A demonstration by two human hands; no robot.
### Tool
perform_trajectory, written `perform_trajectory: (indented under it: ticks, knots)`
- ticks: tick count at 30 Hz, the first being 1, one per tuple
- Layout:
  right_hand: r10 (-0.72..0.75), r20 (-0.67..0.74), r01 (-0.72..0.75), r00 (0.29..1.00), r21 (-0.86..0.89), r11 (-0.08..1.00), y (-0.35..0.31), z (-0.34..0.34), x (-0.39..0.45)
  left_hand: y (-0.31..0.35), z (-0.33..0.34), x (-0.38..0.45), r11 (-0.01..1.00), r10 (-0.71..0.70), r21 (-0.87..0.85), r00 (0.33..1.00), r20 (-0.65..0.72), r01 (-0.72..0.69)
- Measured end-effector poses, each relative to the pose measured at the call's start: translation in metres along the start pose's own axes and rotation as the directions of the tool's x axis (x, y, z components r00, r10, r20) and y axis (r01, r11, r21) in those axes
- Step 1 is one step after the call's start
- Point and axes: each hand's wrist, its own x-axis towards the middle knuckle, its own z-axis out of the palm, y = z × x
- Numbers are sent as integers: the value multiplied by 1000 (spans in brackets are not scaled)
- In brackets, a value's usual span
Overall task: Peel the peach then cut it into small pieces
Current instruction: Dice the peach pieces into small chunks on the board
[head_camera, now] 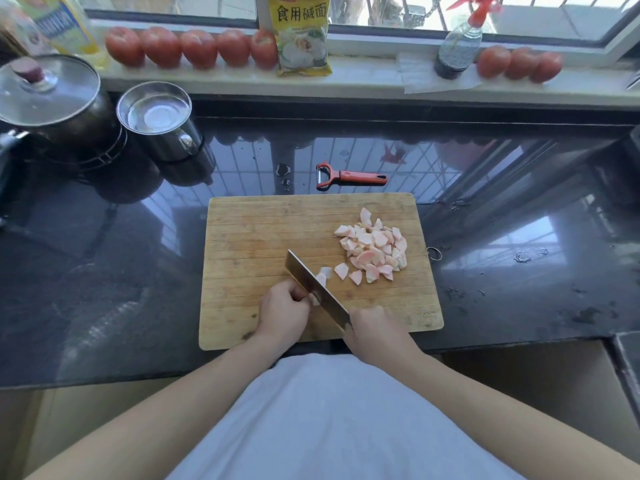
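Peach piece, peeled and pale, on the wooden cutting board near its front edge, pinned under the curled fingers of the left hand, that grip clamped on the fruit. Cleaver blade pressed against the piece, slanting from upper left to lower right, handle hidden inside the right hand, that grip closed tight around it. Heap of cut peach pieces on the board's right half, a few strays just beside the blade. Red peeler on the dark worktop just beyond the board. Steel cup and lidded pot at far left. Tomatoes lined along the windowsill.
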Motion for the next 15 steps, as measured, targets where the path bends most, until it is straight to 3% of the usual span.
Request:
perform_trajectory:
  ticks: [5,15]
  knots:
    - [3,-103,12,995,137,991,-11,0,10,-1,-1,-2,1000,28,9,1000,3,-28]
    - [-7,-40,8,999,31,999,7,-3,-13,6,-3,-7,1000,-16,0,1000,3,16]
